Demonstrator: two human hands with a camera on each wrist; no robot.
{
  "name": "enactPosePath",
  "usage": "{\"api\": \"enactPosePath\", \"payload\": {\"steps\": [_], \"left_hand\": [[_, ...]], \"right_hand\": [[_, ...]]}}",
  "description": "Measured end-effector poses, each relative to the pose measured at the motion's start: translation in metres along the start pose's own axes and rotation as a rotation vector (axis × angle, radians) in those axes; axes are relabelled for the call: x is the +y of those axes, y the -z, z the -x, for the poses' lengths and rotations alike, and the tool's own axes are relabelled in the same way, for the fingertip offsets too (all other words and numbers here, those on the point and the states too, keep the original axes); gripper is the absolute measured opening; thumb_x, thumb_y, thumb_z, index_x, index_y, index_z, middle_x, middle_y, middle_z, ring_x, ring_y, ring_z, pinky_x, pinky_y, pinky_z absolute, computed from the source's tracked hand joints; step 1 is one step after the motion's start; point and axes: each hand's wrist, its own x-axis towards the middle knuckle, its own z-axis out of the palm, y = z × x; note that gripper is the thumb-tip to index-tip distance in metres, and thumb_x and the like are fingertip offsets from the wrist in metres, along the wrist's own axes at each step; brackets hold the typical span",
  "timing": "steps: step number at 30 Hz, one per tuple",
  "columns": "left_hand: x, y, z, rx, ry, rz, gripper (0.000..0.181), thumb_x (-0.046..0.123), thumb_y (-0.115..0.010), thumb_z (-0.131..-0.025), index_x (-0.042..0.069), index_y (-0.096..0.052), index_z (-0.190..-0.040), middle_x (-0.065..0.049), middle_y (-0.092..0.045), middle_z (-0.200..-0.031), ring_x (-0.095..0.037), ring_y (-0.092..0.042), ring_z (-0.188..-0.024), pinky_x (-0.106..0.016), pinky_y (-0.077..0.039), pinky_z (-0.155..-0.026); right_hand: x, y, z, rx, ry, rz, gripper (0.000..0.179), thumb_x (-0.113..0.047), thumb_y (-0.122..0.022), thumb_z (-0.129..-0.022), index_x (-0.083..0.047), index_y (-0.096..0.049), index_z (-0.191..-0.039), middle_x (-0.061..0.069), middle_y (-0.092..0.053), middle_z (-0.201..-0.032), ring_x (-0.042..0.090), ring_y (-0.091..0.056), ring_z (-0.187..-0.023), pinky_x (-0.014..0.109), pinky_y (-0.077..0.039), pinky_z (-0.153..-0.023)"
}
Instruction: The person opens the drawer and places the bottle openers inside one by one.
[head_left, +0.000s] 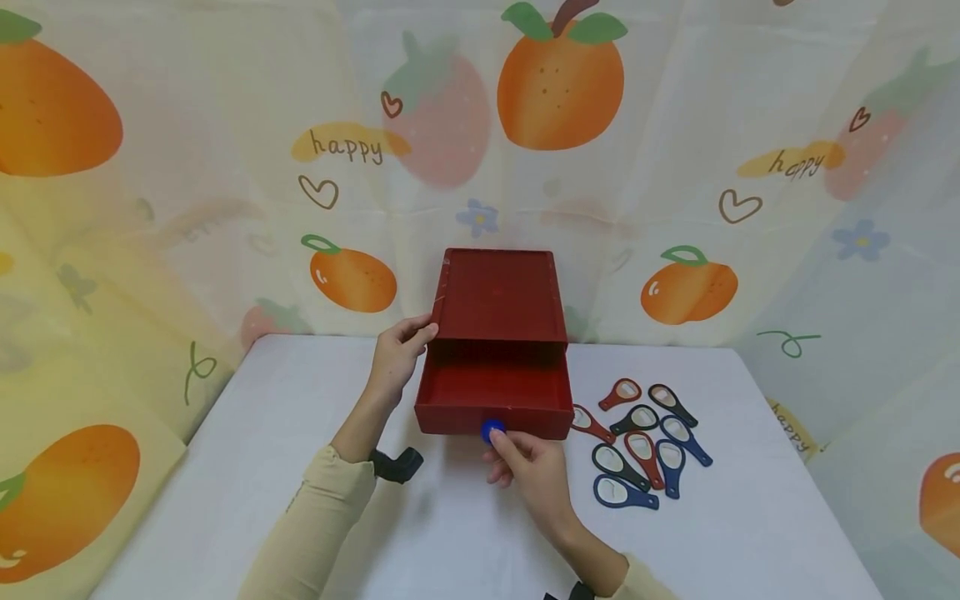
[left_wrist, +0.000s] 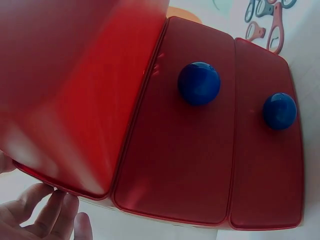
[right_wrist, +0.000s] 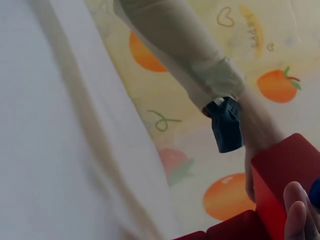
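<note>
A dark red drawer cabinet [head_left: 498, 292] stands on the white table with its top drawer [head_left: 491, 421] pulled out, its red floor showing. Thumb and fingers of my right hand [head_left: 536, 475] pinch the round blue knob [head_left: 492, 429] on that drawer's front. My left hand [head_left: 397, 358] rests its fingertips against the cabinet's left side near the upper front corner. Two lower drawers, flush with the cabinet, show in the left wrist view, each with a blue knob [left_wrist: 199, 83]. Part of the right hand's fingers [right_wrist: 295, 207] appears beside the drawer in the right wrist view.
Right of the cabinet lie several small magnifying glasses with red, blue and dark handles, such as a blue one [head_left: 626, 493] at the front. One red magnifying glass [head_left: 591, 423] lies close beside the drawer. A fruit-print cloth [head_left: 247, 167] hangs behind the table.
</note>
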Motion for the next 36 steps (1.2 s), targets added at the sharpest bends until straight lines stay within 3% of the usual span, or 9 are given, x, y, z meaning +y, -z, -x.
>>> {"api": "enactPosePath", "payload": {"steps": [10, 15, 28, 36], "left_hand": [[0.001, -0.001, 0.000, 0.003, -0.029, 0.011, 0.040, 0.025, -0.058, -0.098, 0.005, -0.059, -0.132, -0.020, -0.062, -0.128, -0.027, -0.056, -0.110, -0.050, -0.044, -0.104], [0.000, -0.001, 0.001, 0.006, -0.031, 0.006, 0.040, 0.024, -0.058, -0.098, 0.003, -0.059, -0.132, -0.021, -0.062, -0.128, -0.026, -0.056, -0.110, -0.046, -0.046, -0.102], [0.002, 0.000, 0.001, 0.002, -0.034, 0.033, 0.041, 0.021, -0.059, -0.097, 0.001, -0.058, -0.133, -0.021, -0.060, -0.130, -0.026, -0.056, -0.111, -0.052, -0.043, -0.105], [0.000, 0.001, -0.001, -0.018, -0.022, 0.027, 0.042, 0.024, -0.059, -0.097, 0.003, -0.058, -0.133, -0.019, -0.060, -0.132, -0.024, -0.056, -0.112, -0.045, -0.046, -0.102]], "right_hand": [[0.000, -0.002, 0.021, 0.018, 0.010, 0.029, 0.029, -0.028, -0.064, -0.094, 0.000, -0.072, -0.097, 0.015, -0.073, -0.081, 0.014, -0.067, -0.058, 0.022, -0.057, -0.061], [0.002, -0.002, 0.029, 0.011, 0.000, 0.021, 0.027, -0.026, -0.065, -0.094, 0.000, -0.072, -0.099, 0.016, -0.073, -0.082, 0.014, -0.067, -0.057, 0.022, -0.057, -0.061], [0.008, 0.001, 0.030, -0.025, -0.024, -0.003, 0.027, -0.025, -0.065, -0.094, 0.000, -0.071, -0.101, 0.018, -0.072, -0.082, 0.014, -0.067, -0.057, 0.023, -0.057, -0.061], [0.014, 0.015, 0.030, -0.054, -0.035, 0.062, 0.028, -0.027, -0.065, -0.094, -0.002, -0.073, -0.103, 0.016, -0.073, -0.085, 0.016, -0.067, -0.061, 0.023, -0.057, -0.063]]}}
